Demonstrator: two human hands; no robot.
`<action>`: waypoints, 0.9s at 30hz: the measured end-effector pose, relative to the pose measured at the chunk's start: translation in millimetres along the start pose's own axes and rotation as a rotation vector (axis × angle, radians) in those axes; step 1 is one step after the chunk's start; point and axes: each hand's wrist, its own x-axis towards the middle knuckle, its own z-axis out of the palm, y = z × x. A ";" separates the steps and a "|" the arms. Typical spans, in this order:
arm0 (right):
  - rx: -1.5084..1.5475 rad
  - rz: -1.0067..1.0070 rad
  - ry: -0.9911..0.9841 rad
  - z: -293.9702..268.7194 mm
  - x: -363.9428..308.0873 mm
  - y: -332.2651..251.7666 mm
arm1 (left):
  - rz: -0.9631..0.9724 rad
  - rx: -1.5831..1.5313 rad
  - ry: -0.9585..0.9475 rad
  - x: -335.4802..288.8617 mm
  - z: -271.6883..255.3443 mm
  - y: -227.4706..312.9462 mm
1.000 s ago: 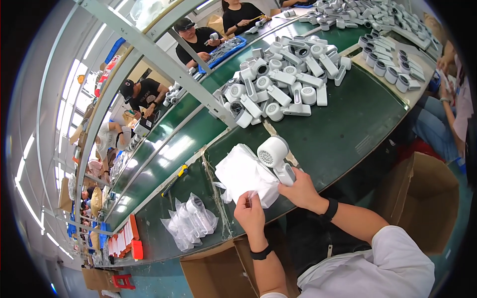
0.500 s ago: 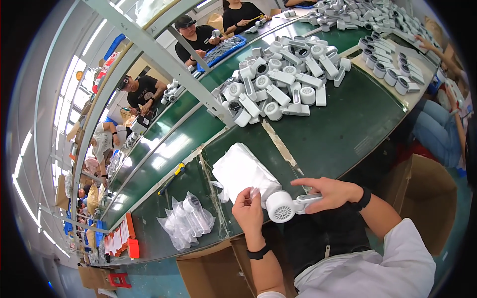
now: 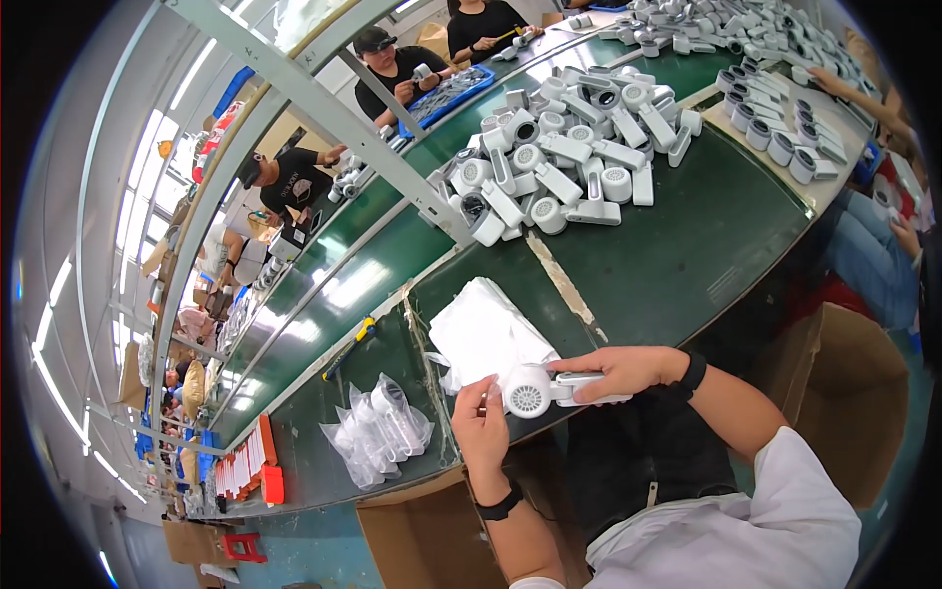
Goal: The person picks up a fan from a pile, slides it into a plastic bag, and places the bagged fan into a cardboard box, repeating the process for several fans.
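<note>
A white handheld fan [image 3: 528,394] with a round grille lies level at the table's front edge. My right hand [image 3: 628,374] is closed around its handle, the fingers lying along the top. The fan's head almost touches the fingertips of my left hand [image 3: 480,428], which are pinched on the thin edge of a translucent plastic bag [image 3: 488,384]; much of that edge is hidden. Just beyond the fan lies a stack of flat white bags [image 3: 488,326]. Left of my left hand, several bagged fans [image 3: 378,434] are piled together.
A big heap of fans [image 3: 574,157] covers the table's far middle, and rows of fans [image 3: 775,123] stand on a board at right. A yellow-and-black cutter [image 3: 350,348] and orange boxes [image 3: 245,461] lie left. Open cartons [image 3: 839,402] stand below the edge. Co-workers sit across.
The fan has moved left, its head now close against my left fingertips. My right index finger, stretched out before, has come down along the handle. The whole view has shifted slightly.
</note>
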 end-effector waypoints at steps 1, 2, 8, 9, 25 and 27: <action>0.019 0.042 0.074 3.4 -1.5 -3.2 | 0.000 -0.001 0.000 -1.7 0.5 -0.9; 0.020 0.044 0.077 5.4 -1.9 -1.8 | 0.054 0.044 0.041 -3.6 4.6 7.0; -0.160 -0.079 0.410 27.8 -1.8 10.9 | 0.198 0.224 0.122 -13.4 23.4 26.2; -0.182 -0.141 0.477 32.4 -1.1 13.3 | 0.299 0.270 0.152 -15.6 25.8 25.2; 0.112 -0.133 0.729 52.5 14.9 13.4 | 0.330 -0.173 -0.229 -49.4 55.9 30.6; 0.109 -0.215 0.770 48.4 19.7 28.7 | 0.386 -0.165 -0.323 -54.6 60.5 40.9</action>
